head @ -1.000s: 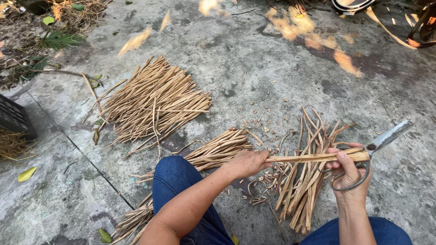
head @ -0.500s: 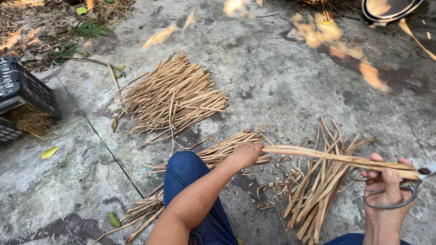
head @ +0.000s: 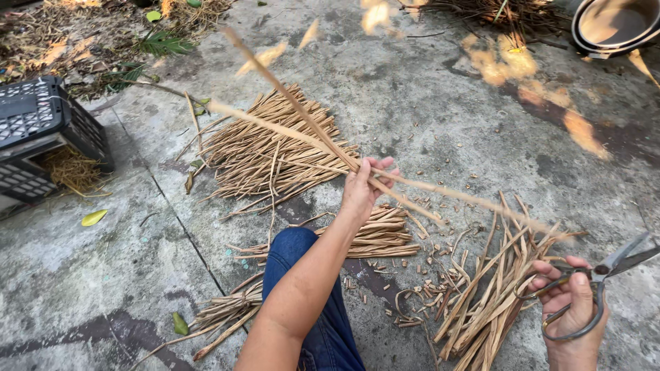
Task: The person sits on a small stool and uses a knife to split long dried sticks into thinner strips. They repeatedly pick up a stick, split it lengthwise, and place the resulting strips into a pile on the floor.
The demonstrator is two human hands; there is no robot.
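Note:
My left hand [head: 363, 189] is raised above the concrete floor and grips two long dried reed strips [head: 302, 130] that cross in the air, their ends blurred. My right hand [head: 572, 306] is at the lower right and holds a pair of metal scissors [head: 605, 275] by the handles, blades pointing right. Under the right hand lies a loose pile of tan strips [head: 488, 295]. A fanned heap of strips [head: 268, 148] lies beyond the left hand, and a bundle [head: 375, 237] rests by my knee in blue jeans [head: 309, 275].
A dark plastic crate [head: 41, 134] lies tipped at the left with dry fibre under it. Short cuttings litter the concrete [head: 426, 275]. A round basin [head: 615, 24] stands at the top right. Dry leaves and grass line the far edge.
My left hand has lifted and swung the long strips up and to the left, away from the right hand. The right hand has let go of the strips and keeps only the scissors.

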